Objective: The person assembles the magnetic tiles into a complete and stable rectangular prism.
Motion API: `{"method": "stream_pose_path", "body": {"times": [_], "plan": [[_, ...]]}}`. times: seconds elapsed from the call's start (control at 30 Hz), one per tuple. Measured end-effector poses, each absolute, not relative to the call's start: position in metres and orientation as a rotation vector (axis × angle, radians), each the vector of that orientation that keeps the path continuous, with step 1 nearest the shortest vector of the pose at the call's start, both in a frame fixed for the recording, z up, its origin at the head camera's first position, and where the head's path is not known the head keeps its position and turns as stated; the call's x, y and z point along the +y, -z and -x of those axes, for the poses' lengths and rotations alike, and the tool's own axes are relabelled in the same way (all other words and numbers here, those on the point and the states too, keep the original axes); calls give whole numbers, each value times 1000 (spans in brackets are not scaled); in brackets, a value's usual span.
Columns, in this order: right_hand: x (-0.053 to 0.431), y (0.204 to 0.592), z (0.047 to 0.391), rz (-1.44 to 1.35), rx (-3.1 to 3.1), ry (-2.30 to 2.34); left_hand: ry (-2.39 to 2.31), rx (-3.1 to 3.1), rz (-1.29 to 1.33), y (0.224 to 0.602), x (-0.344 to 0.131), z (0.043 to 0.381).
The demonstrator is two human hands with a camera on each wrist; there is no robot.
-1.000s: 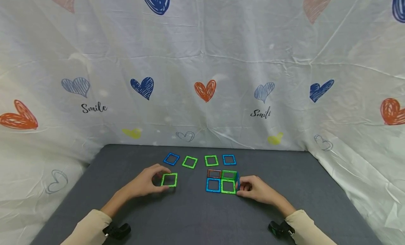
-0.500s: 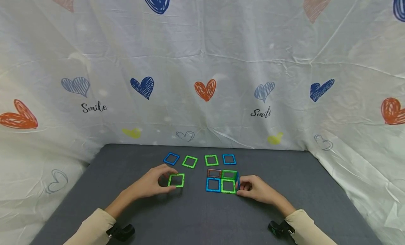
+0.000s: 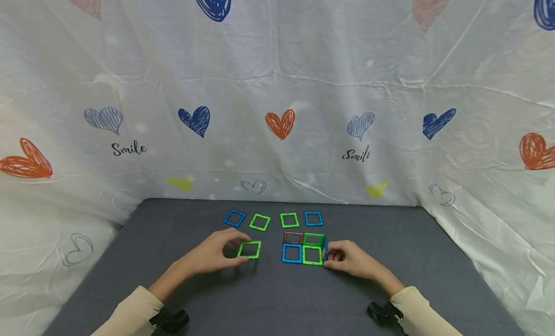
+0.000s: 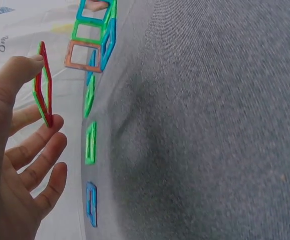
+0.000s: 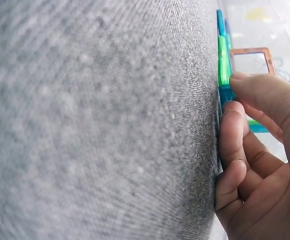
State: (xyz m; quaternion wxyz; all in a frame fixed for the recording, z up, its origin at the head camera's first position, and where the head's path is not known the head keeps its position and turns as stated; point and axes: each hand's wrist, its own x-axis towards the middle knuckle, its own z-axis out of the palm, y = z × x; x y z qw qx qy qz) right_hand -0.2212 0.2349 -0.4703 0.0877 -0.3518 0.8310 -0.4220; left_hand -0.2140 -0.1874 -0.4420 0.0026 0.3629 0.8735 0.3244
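Observation:
In the head view my left hand (image 3: 218, 251) pinches a green square magnetic tile (image 3: 258, 249) between thumb and fingers, lifted off the table. In the left wrist view this tile (image 4: 36, 95) is seen edge-on, with red along one side. My right hand (image 3: 353, 260) pinches an upright blue magnetic tile (image 3: 326, 249) at the right side of a joined group. That group has a flat blue tile (image 3: 292, 262) and a flat green tile (image 3: 312, 264) in front. Behind them stand an orange-brown tile (image 5: 270, 57) and a green tile (image 3: 314, 235).
Loose tiles lie in a row at the back of the dark grey table (image 3: 277, 302): a blue one (image 3: 231, 223), a green one (image 3: 259, 229), another green one (image 3: 290, 226) and another blue one (image 3: 314, 224). A white heart-patterned cloth (image 3: 243, 95) hangs behind.
My left hand has moved to the right with the green magnetic tile, closer to the joined group. The right hand has stayed at the upright blue tile.

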Motion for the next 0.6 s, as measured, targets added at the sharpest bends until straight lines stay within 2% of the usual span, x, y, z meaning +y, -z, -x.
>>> {"method": "stream_pose_path", "body": {"times": [0.6], "plan": [[235,473,222,1027,2474,1249,-1012,2729,-1215,441,-155,211]]}}
